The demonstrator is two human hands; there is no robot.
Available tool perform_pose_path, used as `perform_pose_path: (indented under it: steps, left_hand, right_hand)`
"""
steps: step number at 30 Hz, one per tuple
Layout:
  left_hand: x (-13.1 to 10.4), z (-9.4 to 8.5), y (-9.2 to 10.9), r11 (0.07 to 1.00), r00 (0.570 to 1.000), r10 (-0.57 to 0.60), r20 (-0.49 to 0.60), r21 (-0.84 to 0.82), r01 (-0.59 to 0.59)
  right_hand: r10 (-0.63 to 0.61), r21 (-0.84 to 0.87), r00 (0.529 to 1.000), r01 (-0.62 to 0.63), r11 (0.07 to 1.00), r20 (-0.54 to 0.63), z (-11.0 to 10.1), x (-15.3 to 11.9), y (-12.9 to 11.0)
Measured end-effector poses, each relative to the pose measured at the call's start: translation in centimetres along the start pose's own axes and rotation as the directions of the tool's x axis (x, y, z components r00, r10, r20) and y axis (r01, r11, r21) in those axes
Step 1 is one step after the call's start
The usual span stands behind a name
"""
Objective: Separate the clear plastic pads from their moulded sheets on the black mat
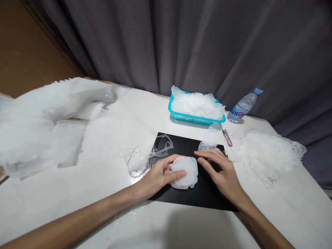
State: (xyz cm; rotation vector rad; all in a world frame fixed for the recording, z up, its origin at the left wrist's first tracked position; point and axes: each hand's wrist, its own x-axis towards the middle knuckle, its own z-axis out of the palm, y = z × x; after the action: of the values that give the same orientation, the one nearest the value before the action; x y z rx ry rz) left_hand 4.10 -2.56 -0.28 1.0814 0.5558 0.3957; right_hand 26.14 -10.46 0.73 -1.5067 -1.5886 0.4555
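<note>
Toward the near edge of the flat black mat [199,199], the left hand [158,174] clamps translucent, rounded-square plastic pieces [190,171] in its fingers. The right hand's [225,173] fingers sit apart beside them, visibly gripping nothing.

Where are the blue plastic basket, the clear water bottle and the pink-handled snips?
Blue plastic basket [197,119]: head view, front rim.
Clear water bottle [237,112]: head view, label.
Pink-handled snips [228,139]: head view, handle.
</note>
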Motion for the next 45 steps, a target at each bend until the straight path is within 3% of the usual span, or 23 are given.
perform_pose_path:
  steps: [2, 5, 7, 10, 17, 22, 25, 27, 30, 33, 36, 40, 42, 45]
  left_hand:
    - [0.0, -0.1, 0.1, 1.0, 1.0, -0.011, 0.011, -0.012, 0.011]
    - [-0.1, 0.0, 0.3, 0.999, 0.999, -0.028, 0.025, -0.033, 0.029]
    - [-0.2, 0.1, 0.5, 0.998, 0.999, -0.034, 0.032, -0.047, 0.036]
    - [-0.3, 0.3, 0.7, 0.994, 0.998, -0.044, 0.053, -0.098, 0.049]
    - [-0.4, 0.4, 1.2, 0.976, 0.996, -0.077, 0.052, -0.199, 0.086]
    - [-0.1, 0.3, 1.2, 0.959, 0.996, -0.084, 0.01, -0.271, 0.083]
    - [0.1, 0.4, 1.2, 0.94, 0.993, -0.116, 0.021, -0.322, 0.116]
    - [0.2, 0.4, 1.2, 0.931, 0.99, -0.136, 0.034, -0.337, 0.14]
    - [0.0, 0.4, 1.2, 0.93, 0.992, -0.118, 0.036, -0.346, 0.123]
    - [-0.1, 0.4, 1.1, 0.952, 0.996, -0.085, 0.018, -0.295, 0.086]
    - [-0.1, 0.2, 0.7, 0.967, 0.997, -0.079, 0.019, -0.242, 0.082]
    - [0.1, -0.1, 0.4, 0.972, 0.997, -0.066, 0.039, -0.225, 0.073]
    - [0.1, -0.2, 0.5, 0.974, 0.997, -0.07, 0.04, -0.214, 0.077]
    - [0.0, -0.2, 0.6, 0.978, 0.997, -0.07, 0.036, -0.197, 0.075]
  right_hand:
    - [-0.061, -0.198, 0.996, 0.046, 0.979, -0.07, -0.7, 0.6, 2.3]
    - [-0.068, -0.43, 0.987, 0.0, 0.903, -0.142, -1.4, 1.3, 6.1]
    - [-0.057, -0.48, 0.989, -0.015, 0.877, -0.136, -1.6, 1.5, 8.0]
    - [-0.071, -0.494, 0.99, 0.003, 0.869, -0.12, -1.5, 1.3, 9.0]
    - [-0.087, -0.436, 0.978, -0.005, 0.9, -0.19, -1.3, 1.0, 7.1]
    - [0.021, -0.206, 0.946, -0.092, 0.974, -0.323, -1.9, 0.9, 4.0]
    - [-0.099, -0.162, 0.906, 0.034, 0.986, -0.411, -1.5, 0.4, 1.7]
    - [-0.259, -0.186, 0.906, 0.206, 0.961, -0.335, -0.8, -0.3, 0.5]
    - [-0.507, -0.215, 0.861, 0.488, 0.846, -0.04, 0.4, -1.4, -0.3]
    - [-0.583, -0.223, 0.799, 0.601, 0.768, 0.146, 1.2, -2.1, -0.5]
    - [-0.543, -0.162, 0.825, 0.563, 0.81, 0.155, 1.2, -2.1, -0.6]
    - [-0.4, -0.085, 0.914, 0.405, 0.91, 0.074, 0.0, -1.1, -0.1]
    - [-0.308, -0.191, 0.951, 0.299, 0.935, -0.016, -0.8, -0.1, 1.2]
    - [-0.223, -0.417, 0.969, 0.16, 0.895, -0.105, -1.9, 1.4, 4.6]
